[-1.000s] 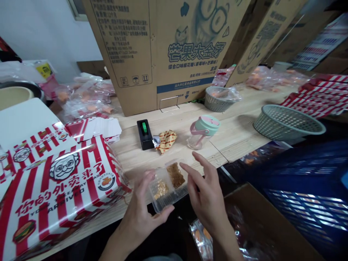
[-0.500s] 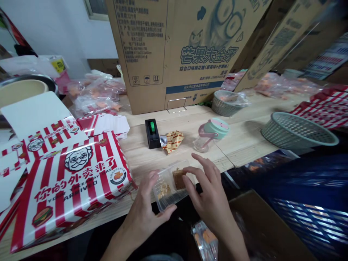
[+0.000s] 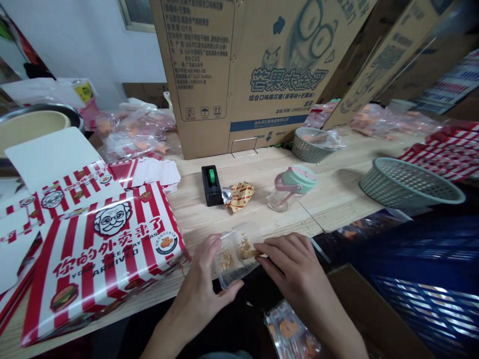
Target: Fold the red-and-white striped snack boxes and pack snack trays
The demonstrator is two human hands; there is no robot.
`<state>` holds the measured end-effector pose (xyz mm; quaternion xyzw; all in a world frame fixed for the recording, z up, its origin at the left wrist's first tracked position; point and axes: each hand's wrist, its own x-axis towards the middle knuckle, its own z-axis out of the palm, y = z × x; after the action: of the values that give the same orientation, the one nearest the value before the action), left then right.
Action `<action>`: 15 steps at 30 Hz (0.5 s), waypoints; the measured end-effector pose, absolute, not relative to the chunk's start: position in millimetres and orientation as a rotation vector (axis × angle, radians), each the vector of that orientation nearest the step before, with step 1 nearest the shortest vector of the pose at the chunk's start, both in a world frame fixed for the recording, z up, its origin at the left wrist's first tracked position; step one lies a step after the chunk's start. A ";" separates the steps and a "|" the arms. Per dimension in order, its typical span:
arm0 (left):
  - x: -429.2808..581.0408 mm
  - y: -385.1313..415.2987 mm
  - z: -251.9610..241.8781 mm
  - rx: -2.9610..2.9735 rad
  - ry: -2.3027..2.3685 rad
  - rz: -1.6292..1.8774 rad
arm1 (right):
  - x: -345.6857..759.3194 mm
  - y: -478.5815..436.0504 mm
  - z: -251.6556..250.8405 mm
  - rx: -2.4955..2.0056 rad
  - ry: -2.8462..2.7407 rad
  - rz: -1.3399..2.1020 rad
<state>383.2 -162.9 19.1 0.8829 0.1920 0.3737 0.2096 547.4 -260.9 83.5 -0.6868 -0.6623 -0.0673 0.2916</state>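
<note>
A small clear plastic tray with two compartments of brown crumbly snack sits at the front edge of the wooden table. My left hand grips its left side, thumb under the near edge. My right hand lies over the tray's right end, fingers curled and fingertips pinched on the snack in the right compartment. A closed red-and-white striped takeaway box rests just left of my left hand.
Behind the tray lie a black tape dispenser, a crumpled gold wrapper and a green-lidded cup. Grey baskets stand right, big cardboard cartons at the back. Bagged snacks lie in a box below.
My right hand has dropped from hovering above the tray onto its right compartment, and its fingers closed. The tray tilted slightly. The view shifted a little left.
</note>
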 end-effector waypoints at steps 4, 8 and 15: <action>381.4 -162.7 16.0 2.356 0.631 0.972 | 551.4 -268.0 88.1 -1.834 -1.804 -0.193; 372.8 -163.3 17.6 2.146 0.660 0.858 | 562.9 -274.2 89.2 -1.630 -1.708 -0.239; 355.6 -162.4 33.2 1.906 0.586 0.748 | 555.5 -281.7 94.5 -1.181 -1.354 -0.058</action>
<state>355.6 -162.4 33.2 0.7828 0.2405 0.3073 0.4847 555.5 -281.7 94.5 -0.5143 -0.5894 -0.0251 0.6225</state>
